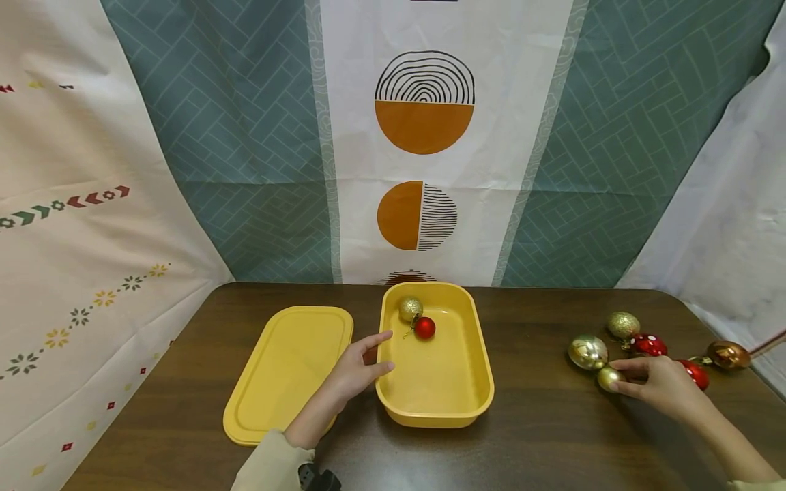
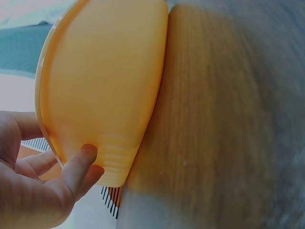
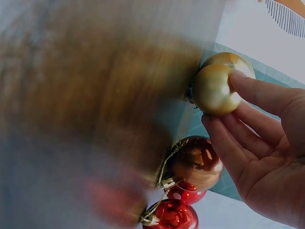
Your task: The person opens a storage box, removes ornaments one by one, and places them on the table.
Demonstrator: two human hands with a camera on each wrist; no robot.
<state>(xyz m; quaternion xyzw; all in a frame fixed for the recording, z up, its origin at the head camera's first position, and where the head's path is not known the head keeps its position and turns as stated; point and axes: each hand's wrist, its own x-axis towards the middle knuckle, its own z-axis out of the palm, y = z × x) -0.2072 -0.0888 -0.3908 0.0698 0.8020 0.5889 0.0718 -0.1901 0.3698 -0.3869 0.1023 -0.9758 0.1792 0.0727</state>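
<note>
A yellow plastic box (image 1: pixel 436 402) stands on the table, holding a glittery gold Christmas ball (image 1: pixel 410 309) and a small red one (image 1: pixel 424 328). My left hand (image 1: pixel 355 372) holds its left wall, with thumb and index finger over the rim and other fingers against the outside, as the left wrist view shows. Over at the right, my right hand (image 1: pixel 666 389) pinches a small matte gold Christmas ball (image 3: pixel 214 90) between thumb and fingertips. A larger shiny gold ball (image 1: pixel 587 352) lies right beside it. Whether the pinched ball is off the table, I cannot tell.
A yellow lid (image 1: pixel 288 375) lies flat left of the box. Around my right hand are a glittery gold ball (image 1: pixel 623 325), a white-dotted red ornament (image 1: pixel 648 345), a red ball (image 1: pixel 695 374) and a brown shiny ball (image 1: pixel 728 355). Patterned cloth (image 1: pixel 270 136) hangs behind the table.
</note>
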